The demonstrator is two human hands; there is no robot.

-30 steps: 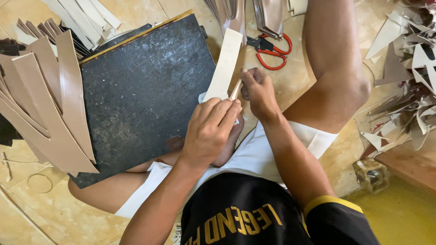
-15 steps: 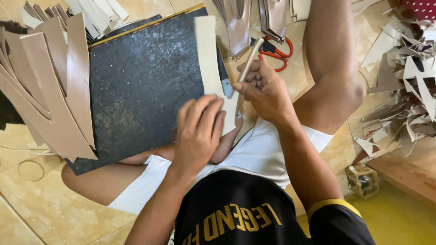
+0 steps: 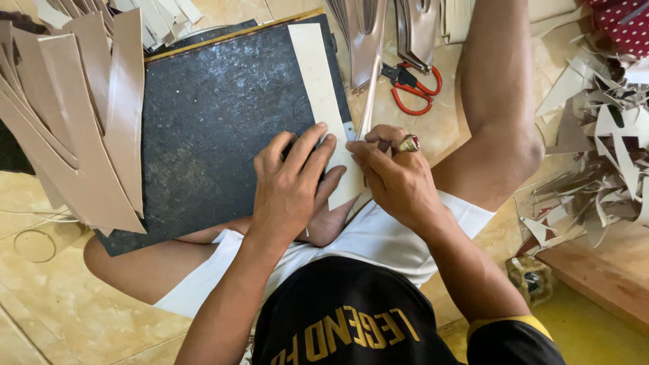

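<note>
Your left hand [image 3: 292,177] lies flat, fingers spread, pinning the cream strip [image 3: 323,94] to the black board [image 3: 209,128] along its right edge. Your right hand [image 3: 394,177] is closed around a thin knife [image 3: 366,108], its tip touching the strip's right edge near the board's near corner. Judged from this, the cut is barely begun: most of the strip's length is untrimmed. Cut pieces [image 3: 81,122] pile at the board's left edge; red scissors [image 3: 414,88] lie beyond the right edge. Against half a second ago, the knife hand sits lower and the strip lies straighter on the board.
</note>
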